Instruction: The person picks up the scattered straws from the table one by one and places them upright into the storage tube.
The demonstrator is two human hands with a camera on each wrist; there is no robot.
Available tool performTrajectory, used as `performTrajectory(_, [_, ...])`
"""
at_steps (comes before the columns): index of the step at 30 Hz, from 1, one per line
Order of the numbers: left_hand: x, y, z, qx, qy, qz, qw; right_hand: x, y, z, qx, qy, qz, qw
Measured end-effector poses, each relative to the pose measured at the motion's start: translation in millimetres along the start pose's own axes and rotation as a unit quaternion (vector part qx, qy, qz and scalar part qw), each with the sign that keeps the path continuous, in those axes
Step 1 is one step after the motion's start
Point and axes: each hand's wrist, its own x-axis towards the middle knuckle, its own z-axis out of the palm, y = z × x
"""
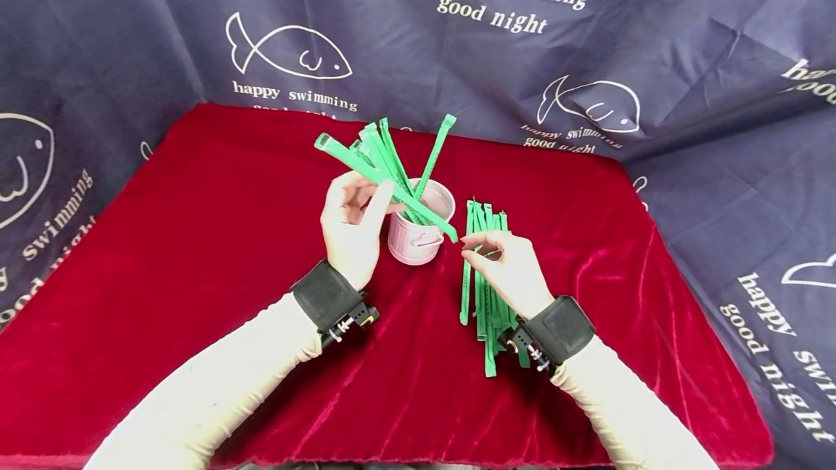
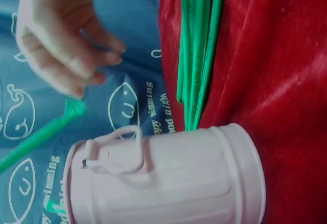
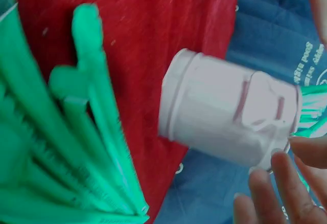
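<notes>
My left hand [image 1: 353, 220] pinches a long thin green packet [image 1: 346, 156] between thumb and fingers, holding it aslant across the front of a small pink bucket [image 1: 410, 246]. Several similar green packets [image 1: 433, 154] stand leaning inside the bucket. My right hand [image 1: 516, 270] is just right of the held packet's lower end, thumb and fingers loosely bent and apart. In the left wrist view, the right hand's fingertips [image 2: 79, 93] are very close to that packet's end; whether they touch is unclear. Beneath the right hand lies a pile of green packets [image 1: 482, 307].
A red velvety cloth [image 1: 215, 296] covers the table. Dark blue fabric [image 1: 392, 35] with white fish drawings and lettering hangs behind it and at both sides. Each wrist wears a black strap [image 1: 326, 296] with a small camera mount. The bucket has a small side handle [image 2: 117, 152].
</notes>
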Motion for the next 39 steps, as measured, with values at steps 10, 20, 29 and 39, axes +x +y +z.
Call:
performTrajectory(10, [5.5,-4.3,-15.7,0.014,0.041,0.017,0.9989,2.2,27.2,-8.7,-0.099,0.027,0.031,0.994])
performTrajectory(20, [17.1,-0.5,-22.2,0.002,0.073,0.032,0.9968,0.8,50.4,-16.0,-0.166,-0.021,0.085,0.982])
performTrajectory(29, [17.8,-9.6,-33.2,0.044,0.055,-0.003,0.9975,1.3,64.1,-18.7,-0.196,-0.082,0.103,0.972])
performTrajectory(39, [12.1,-19.6,-33.8,0.166,0.016,-0.079,0.9828,0.6,66.8,-16.6,-0.189,-0.09,0.116,0.971])
